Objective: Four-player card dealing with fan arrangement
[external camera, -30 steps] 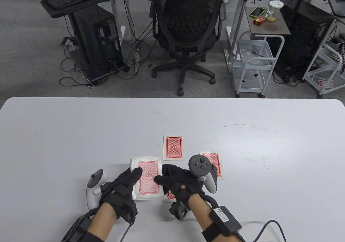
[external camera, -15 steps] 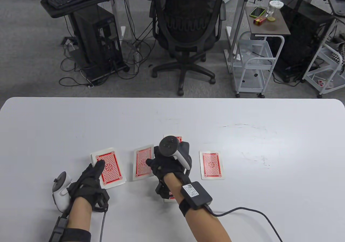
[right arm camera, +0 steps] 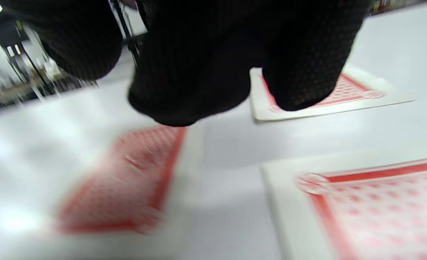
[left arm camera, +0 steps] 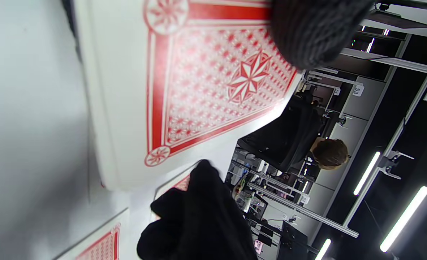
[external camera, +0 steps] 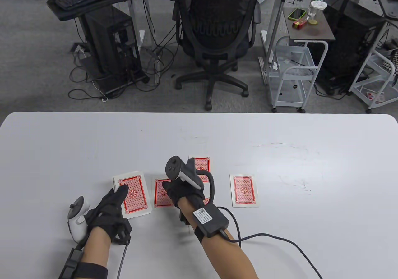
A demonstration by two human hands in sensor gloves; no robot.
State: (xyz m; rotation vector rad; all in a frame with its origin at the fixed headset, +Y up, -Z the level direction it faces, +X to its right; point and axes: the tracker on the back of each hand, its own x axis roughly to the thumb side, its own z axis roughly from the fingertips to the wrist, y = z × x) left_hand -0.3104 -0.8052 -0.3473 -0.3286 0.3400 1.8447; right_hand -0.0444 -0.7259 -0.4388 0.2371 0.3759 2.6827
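Note:
My left hand [external camera: 116, 199] holds the red-backed deck [external camera: 132, 195] a little above the white table [external camera: 279, 142], one fingertip [left arm camera: 314, 32] lying on the top card [left arm camera: 199, 72]. My right hand [external camera: 174, 192] is just right of the deck, its fingertips over a single face-down card [external camera: 160, 198]. That card [right arm camera: 126, 180] is blurred in the right wrist view, below the bent fingers [right arm camera: 300, 72]. Three more face-down cards lie nearby: one behind the right tracker [external camera: 202, 165], one to the right [external camera: 244, 190], and one mostly hidden under the right wrist [external camera: 206, 201].
The table's front edge is close below my forearms, and a cable [external camera: 273, 238] trails right from the right wrist unit. Beyond the far edge stand an office chair [external camera: 214, 43], a white trolley [external camera: 292, 74] and desks with computers.
My left hand moved the deck to the left. My right hand took a card from the deck and brought it down just right of the deck.

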